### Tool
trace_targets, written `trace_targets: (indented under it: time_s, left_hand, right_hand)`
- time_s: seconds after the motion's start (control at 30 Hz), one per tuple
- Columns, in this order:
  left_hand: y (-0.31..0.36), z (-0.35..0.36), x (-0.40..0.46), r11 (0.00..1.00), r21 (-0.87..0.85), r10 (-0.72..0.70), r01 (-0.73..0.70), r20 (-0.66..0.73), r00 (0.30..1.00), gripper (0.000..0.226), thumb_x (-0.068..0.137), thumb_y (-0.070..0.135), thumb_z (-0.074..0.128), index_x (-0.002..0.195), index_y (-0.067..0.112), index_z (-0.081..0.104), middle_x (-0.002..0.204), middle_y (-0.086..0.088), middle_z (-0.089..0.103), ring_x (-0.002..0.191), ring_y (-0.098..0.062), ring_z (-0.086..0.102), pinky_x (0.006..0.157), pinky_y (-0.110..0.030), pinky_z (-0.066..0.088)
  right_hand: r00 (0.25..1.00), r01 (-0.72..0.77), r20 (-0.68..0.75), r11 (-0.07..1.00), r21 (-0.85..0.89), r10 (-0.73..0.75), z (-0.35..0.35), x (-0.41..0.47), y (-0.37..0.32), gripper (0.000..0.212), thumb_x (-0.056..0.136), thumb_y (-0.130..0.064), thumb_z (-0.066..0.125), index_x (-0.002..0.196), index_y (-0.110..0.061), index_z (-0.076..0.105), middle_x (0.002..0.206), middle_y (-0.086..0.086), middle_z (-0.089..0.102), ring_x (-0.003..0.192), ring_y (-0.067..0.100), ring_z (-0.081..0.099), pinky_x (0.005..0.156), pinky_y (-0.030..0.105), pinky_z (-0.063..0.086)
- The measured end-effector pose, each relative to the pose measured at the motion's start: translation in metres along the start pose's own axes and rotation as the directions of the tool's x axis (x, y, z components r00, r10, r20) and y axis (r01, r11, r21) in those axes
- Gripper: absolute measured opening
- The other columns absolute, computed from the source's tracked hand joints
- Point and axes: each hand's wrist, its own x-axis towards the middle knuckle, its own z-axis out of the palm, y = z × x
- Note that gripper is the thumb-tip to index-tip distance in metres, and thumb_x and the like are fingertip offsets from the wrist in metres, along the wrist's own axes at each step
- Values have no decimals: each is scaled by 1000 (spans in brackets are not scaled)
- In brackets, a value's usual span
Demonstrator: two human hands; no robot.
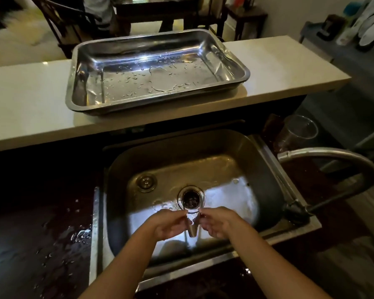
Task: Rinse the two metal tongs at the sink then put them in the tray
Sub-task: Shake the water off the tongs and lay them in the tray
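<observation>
Low over the steel sink (266, 169), just in front of the drain (190, 198), my two hands hold one pair of metal tongs (192, 230). The tongs point away from me, joined end nearest me. My left hand (171, 224) grips the left arm and my right hand (217, 222) grips the right arm. I see only this one pair. The steel tray (73, 83) stands on the pale raised ledge behind the sink, holding nothing but water drops and a small puddle.
A curved faucet (354, 160) arches over the sink's right side. A clear glass (298, 134) stands behind it. The dark counter (52, 234) to the left is wet. A dish rack (367, 24) sits far right. Chairs and a table stand beyond the ledge.
</observation>
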Motion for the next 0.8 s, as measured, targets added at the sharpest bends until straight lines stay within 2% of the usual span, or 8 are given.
trace_targets:
  time_s: [0.1, 0.27, 0.33, 0.43, 0.57, 0.63, 0.7, 0.8]
  left_hand:
    - [-9, -1, 3, 997, -45, -62, 61, -28, 998, 23, 90, 12, 55, 70, 1, 61, 48, -7, 69, 39, -10, 64, 35, -14, 46]
    - [-7, -1, -2, 996, -90, -11, 5, -71, 997, 23, 90, 12, 55, 70, 1, 60, 49, -7, 67, 37, -10, 62, 34, -13, 45]
    - [-6, -3, -8, 999, -22, 47, -48, -71, 996, 18, 89, 14, 57, 78, 1, 64, 60, -7, 71, 47, -12, 68, 40, -16, 49]
    - [-11, -5, -16, 973, 91, 219, -212, -79, 973, 11, 87, 16, 60, 92, 9, 66, 93, -8, 70, 79, -17, 70, 58, -24, 55]
    - [-11, 1, -36, 857, 222, 502, -465, -155, 851, 21, 85, 12, 61, 89, 31, 68, 101, 8, 66, 92, -12, 61, 74, -31, 49]
    - [-5, 4, -48, 799, 213, 595, -562, -147, 790, 26, 85, 3, 59, 100, 23, 68, 97, 3, 69, 89, -13, 65, 79, -33, 53]
    - [6, 5, -61, 719, 210, 693, -662, -144, 707, 30, 84, -6, 58, 111, 5, 64, 93, -1, 71, 81, -5, 69, 76, -25, 56]
    - [26, 7, -84, 556, 302, 828, -774, -124, 546, 34, 82, -8, 59, 112, 8, 62, 100, -8, 70, 81, 4, 68, 78, -14, 55]
  right_hand:
    - [996, -87, 12, 996, -8, 87, 0, 16, 10, 24, 87, -22, 62, 66, -10, 62, 55, 2, 66, 45, 9, 51, 43, 17, 34]
    - [999, -38, 24, 999, -13, 38, 7, 12, 6, 25, 87, -24, 62, 65, -12, 62, 71, 3, 64, 54, 11, 56, 47, 18, 38]
    - [999, 40, 32, 997, -59, -38, 10, 4, 2, 19, 87, -23, 60, 73, -11, 62, 74, 4, 67, 60, 14, 62, 50, 20, 40]
    - [965, 262, 37, 961, -87, -260, 13, -11, -2, 10, 89, -19, 59, 86, -11, 64, 75, 5, 69, 60, 17, 67, 53, 21, 44]
    - [804, 591, 58, 786, -182, -592, 13, -35, -4, 16, 89, -12, 58, 87, -25, 67, 79, -6, 71, 63, 1, 68, 55, 10, 49]
    - [720, 689, 76, 697, -199, -690, 15, -48, -7, 22, 88, -8, 59, 90, -29, 67, 88, -6, 71, 74, -6, 67, 61, 5, 49]
    - [645, 755, 81, 617, -221, -760, 16, -59, -14, 23, 86, -6, 61, 101, -23, 66, 102, 2, 68, 87, -2, 65, 73, 4, 48]
    - [546, 830, 112, 518, -205, -830, 20, -81, -35, 28, 85, -6, 63, 106, -24, 64, 109, 6, 67, 101, 13, 63, 88, 18, 50]
